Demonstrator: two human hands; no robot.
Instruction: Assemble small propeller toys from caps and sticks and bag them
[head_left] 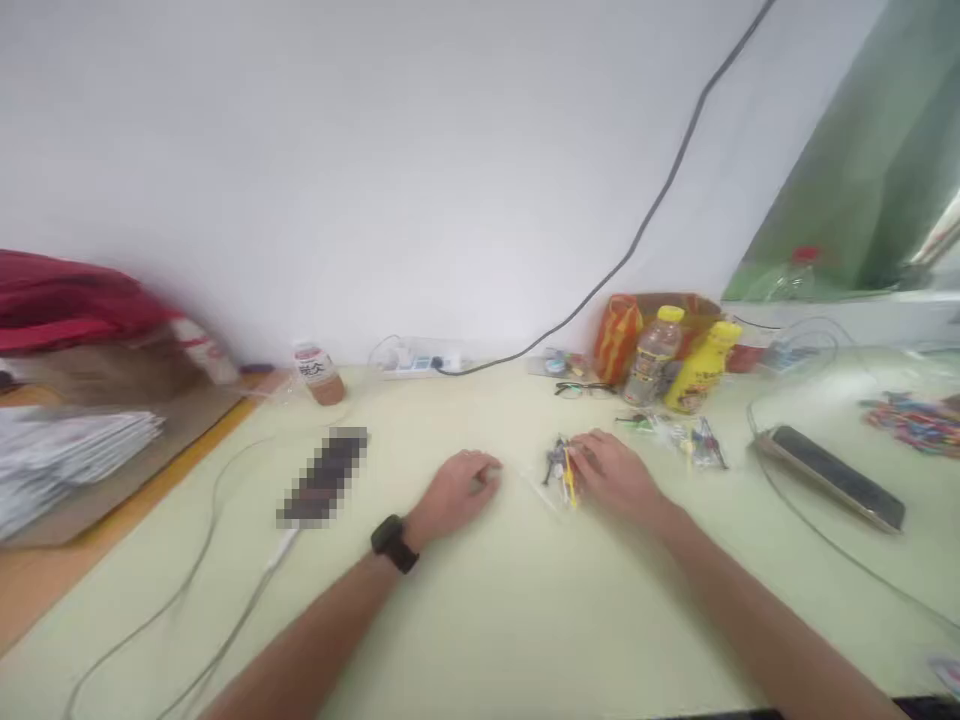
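My left hand (456, 492), a black watch on its wrist, rests on the pale green table (480, 620) with its fingers curled under; nothing shows in it. My right hand (611, 472) lies a little to the right, its fingers bent over a small clear bag of grey and yellow clips (561, 470). The picture is blurred, so the grip itself is unclear. More small bagged clips (686, 438) lie just beyond the right hand.
A phone (324, 478) with a white cable lies left of centre. A second phone (832, 476) lies at the right. Two yellow-capped bottles (679, 365) and an orange bag (619, 335) stand at the back. A power strip (416, 360) sits by the wall. Folded papers (67, 455) are at the left.
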